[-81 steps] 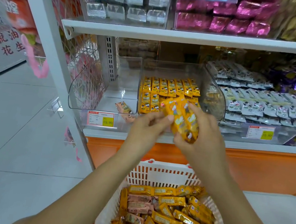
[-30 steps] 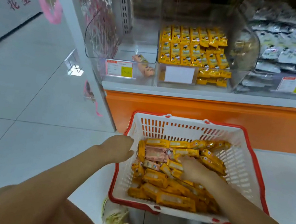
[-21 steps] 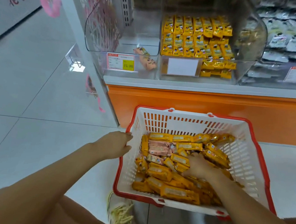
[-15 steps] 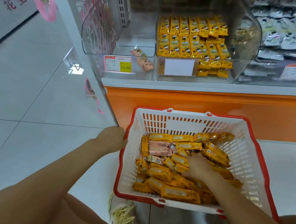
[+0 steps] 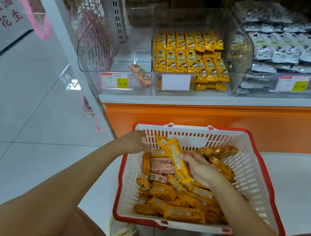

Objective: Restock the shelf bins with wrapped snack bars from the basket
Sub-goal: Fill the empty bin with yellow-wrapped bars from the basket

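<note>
The right grip is clasped round a bundle of yellow snack bars, raised just above the heap in the red-rimmed basket on the floor; the left grip hangs loose by the basket's shelf-side left corner, fingers relaxed, holding nothing; above, a clear bin holds rows of yellow packs; its left neighbour holds 2 orange bars.

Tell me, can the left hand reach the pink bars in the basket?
Probably yes. The left hand is at the left rim of the basket, right beside the pink bars, which lie uncovered on top. The right hand holds yellow bars to their right.
</note>
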Demonstrator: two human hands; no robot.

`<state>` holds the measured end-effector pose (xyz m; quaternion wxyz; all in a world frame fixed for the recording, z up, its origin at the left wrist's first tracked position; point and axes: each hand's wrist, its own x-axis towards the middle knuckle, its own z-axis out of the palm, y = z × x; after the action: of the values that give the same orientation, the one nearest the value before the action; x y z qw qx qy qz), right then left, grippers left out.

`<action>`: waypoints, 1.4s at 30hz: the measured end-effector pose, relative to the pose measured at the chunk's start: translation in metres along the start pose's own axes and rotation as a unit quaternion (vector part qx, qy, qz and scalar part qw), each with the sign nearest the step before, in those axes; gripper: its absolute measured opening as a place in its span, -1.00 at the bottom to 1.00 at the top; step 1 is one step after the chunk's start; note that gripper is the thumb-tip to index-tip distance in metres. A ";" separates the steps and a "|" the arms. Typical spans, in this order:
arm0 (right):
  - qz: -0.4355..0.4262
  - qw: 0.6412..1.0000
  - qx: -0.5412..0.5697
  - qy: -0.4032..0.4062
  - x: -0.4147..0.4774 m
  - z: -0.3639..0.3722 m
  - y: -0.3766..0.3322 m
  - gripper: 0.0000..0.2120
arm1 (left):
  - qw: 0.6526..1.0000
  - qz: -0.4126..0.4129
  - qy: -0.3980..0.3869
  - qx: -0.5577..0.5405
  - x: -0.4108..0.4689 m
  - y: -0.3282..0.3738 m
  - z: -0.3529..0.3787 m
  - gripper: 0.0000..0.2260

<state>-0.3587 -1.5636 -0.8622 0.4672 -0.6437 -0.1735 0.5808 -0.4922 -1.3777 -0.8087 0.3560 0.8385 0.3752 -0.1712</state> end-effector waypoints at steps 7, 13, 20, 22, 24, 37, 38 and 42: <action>-0.021 0.929 0.334 -0.159 -0.025 0.005 -0.034 -0.23 | 0.872 0.080 -0.095 -0.474 -0.006 0.047 -0.016 -0.54; -0.027 0.935 0.324 -0.142 -0.040 -0.006 -0.054 -0.36 | 0.850 0.110 -0.061 -0.512 -0.002 0.056 -0.024 -0.74; -0.027 0.981 0.189 -0.044 -0.057 -0.028 -0.070 -0.59 | 0.863 0.050 0.033 -0.502 0.001 0.060 -0.019 -0.70; -0.057 0.989 0.138 -0.022 -0.060 -0.032 -0.074 -0.73 | 0.861 0.039 0.044 -0.505 0.003 0.059 -0.019 -0.70; -0.083 0.989 0.119 0.015 -0.061 -0.035 -0.076 -0.79 | 0.872 0.036 0.034 -0.486 0.002 0.059 -0.020 -0.75; -0.269 0.914 -0.252 0.166 -0.063 -0.011 -0.071 -0.62 | 0.892 0.089 -0.101 -0.432 -0.014 0.079 -0.012 -0.70; -0.262 0.925 -0.240 0.138 -0.066 -0.013 -0.073 -0.60 | 0.890 0.090 -0.098 -0.435 -0.015 0.080 -0.013 -0.70; -0.264 0.930 -0.234 0.100 -0.070 -0.018 -0.076 -0.58 | 0.895 0.090 -0.072 -0.430 -0.017 0.083 -0.016 -0.77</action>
<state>-0.3370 -1.5859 -0.7623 0.4551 -0.7204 -0.4205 0.3116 -0.4412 -1.4132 -0.7495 0.7221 0.6189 0.3084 -0.0205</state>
